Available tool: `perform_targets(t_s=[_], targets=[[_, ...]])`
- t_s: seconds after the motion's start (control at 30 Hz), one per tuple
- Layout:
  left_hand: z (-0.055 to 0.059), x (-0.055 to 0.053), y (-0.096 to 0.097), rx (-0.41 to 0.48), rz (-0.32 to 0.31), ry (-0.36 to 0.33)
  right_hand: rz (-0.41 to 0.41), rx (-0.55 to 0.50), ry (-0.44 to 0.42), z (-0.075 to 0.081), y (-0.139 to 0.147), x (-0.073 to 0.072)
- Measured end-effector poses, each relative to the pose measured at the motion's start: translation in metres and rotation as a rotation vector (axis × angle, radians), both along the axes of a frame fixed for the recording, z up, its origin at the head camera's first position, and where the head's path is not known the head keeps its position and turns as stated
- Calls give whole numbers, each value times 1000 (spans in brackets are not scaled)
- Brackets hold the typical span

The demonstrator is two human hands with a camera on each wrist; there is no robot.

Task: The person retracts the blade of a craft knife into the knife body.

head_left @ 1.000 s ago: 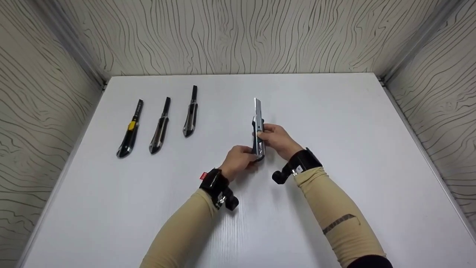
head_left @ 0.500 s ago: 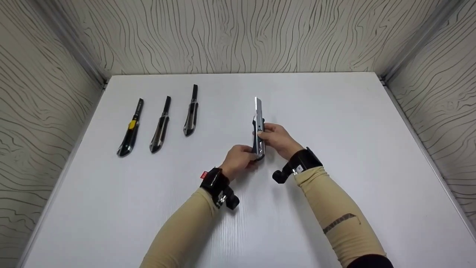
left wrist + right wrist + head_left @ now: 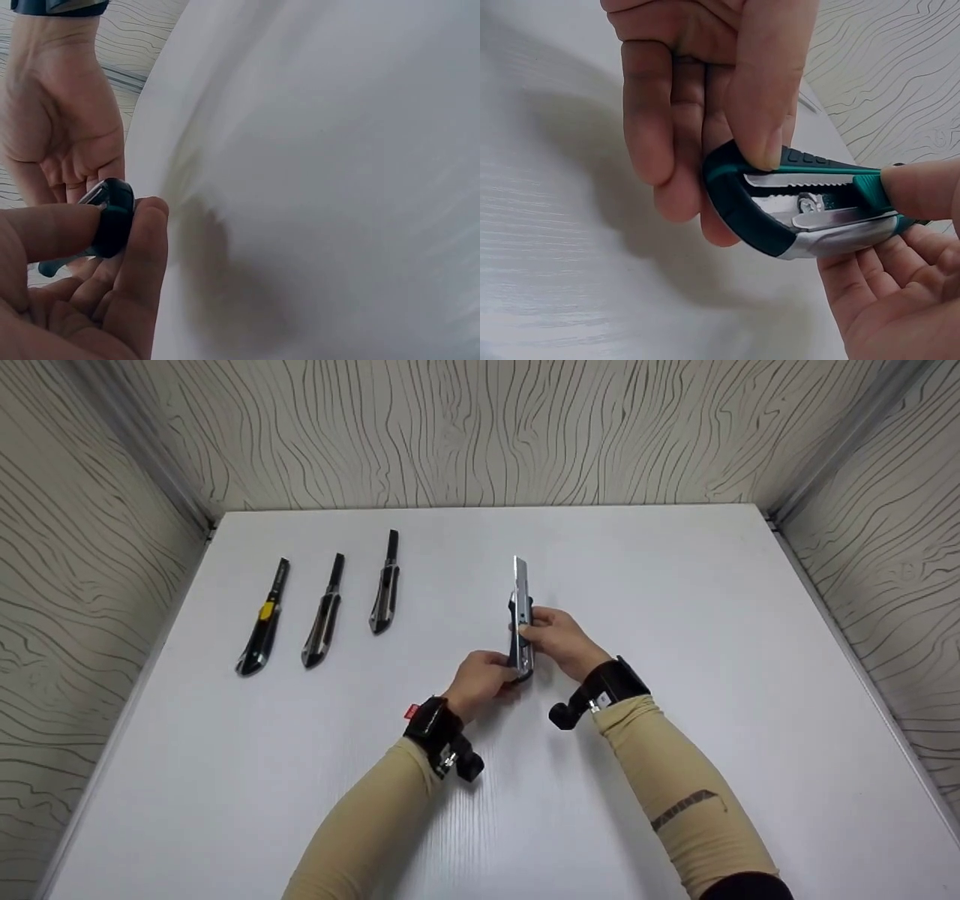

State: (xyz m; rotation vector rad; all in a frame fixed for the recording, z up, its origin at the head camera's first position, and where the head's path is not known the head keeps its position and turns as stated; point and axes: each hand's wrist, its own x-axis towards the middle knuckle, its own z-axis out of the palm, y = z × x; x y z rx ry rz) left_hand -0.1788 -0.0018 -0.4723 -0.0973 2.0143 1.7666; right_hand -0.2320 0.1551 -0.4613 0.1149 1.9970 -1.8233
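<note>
A silver, black and green utility knife [image 3: 521,585] is held up between both hands, its tip toward the far wall. My left hand [image 3: 478,684] pinches its butt end between thumb and fingers, as the left wrist view shows. My right hand [image 3: 564,643] grips the knife's middle from the right. In the right wrist view, the right thumb [image 3: 922,187] presses on the green slider [image 3: 868,192], which sits in a toothed slot. The right hand's fingers lie under the handle. How far the blade is out is unclear.
Three more utility knives lie apart at the left of the white table [image 3: 300,780]: a black one with a yellow slider [image 3: 265,612], a dark one [image 3: 322,626] and another dark one [image 3: 385,596]. Wood-patterned walls [image 3: 480,435] enclose the table's back and sides.
</note>
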Motion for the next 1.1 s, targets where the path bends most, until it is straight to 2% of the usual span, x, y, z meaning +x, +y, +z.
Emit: perform_targets(t_s=[0.23,1.1], targets=[[-2,-2,2,-2,11,-10,7,22,-16,3,0,1],[0,2,3,-40,14,28,8,-4,-12,1,1,3]])
